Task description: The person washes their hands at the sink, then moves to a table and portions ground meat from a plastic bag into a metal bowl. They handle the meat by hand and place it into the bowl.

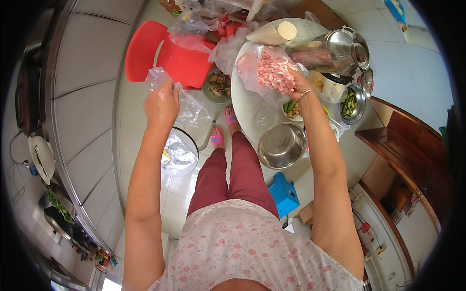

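My left hand (162,104) is closed in a fist around a clear plastic bag (191,111), which hangs limp above the floor. On the other side, my right hand (301,84) grips one side of an opened clear bag (247,67) with minced meat (273,71) on it. That meat is pink with white flecks and lies over the round table (247,105); whether the bag rests on the tabletop I cannot tell. Nearer to me, a steel bowl (282,145) sits at the table's edge with nothing visible in it. A clear round container (266,116) is beside it.
A steel vacuum flask (333,52) and a steel bowl of cut greens (351,103) are at the right. Left of the table are a red plastic chair (182,60) and a lined bin (178,151). A blue plastic stool (284,196) stands on the floor. Cabinets (87,91) run along the left.
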`<state>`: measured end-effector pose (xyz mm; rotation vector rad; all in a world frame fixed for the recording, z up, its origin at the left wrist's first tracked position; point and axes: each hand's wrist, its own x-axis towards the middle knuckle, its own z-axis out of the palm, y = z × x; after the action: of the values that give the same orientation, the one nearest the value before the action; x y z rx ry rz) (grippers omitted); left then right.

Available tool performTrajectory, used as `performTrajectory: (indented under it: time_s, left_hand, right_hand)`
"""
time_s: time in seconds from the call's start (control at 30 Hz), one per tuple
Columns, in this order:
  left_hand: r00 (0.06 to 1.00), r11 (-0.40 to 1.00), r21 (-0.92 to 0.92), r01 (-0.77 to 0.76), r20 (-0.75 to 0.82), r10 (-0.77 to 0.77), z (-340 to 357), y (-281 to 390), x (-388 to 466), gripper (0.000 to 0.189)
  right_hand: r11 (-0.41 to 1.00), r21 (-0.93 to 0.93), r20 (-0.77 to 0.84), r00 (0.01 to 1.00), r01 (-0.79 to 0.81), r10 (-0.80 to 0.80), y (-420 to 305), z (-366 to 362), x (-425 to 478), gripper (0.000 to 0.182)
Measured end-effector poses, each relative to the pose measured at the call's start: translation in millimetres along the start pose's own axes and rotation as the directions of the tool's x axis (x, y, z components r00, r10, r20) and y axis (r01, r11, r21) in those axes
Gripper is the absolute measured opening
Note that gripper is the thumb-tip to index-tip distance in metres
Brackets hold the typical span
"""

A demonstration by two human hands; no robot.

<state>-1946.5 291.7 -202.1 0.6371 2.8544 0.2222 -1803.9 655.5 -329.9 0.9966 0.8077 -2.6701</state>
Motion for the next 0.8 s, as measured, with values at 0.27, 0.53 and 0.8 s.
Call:
performTrajectory:
  time_s: [0.27, 0.53, 0.8]
  left_hand:
    - [0.786, 0.258, -0.742, 0.619, 0.59, -0.185, 3, -8, 4, 0.032]
    - [0.71, -0.262, -0.682, 0.682, 0.704, 0.017, -20, 18, -1, 0.031]
    - [0.706, -0.475, -0.574, 0.667, 0.69, 0.157, -32, 47, -32, 0.031]
  right_hand:
    - [0.999, -0.004, -0.025, 0.999, 0.036, -0.036, -27, 21, -38, 0.042]
    - [0.997, -0.026, 0.08, 0.994, 0.073, -0.071, -59, 96, -104, 0.053]
    - [0.984, 0.065, 0.394, 0.91, -0.169, 0.13, 3, 179, -125, 0.057]
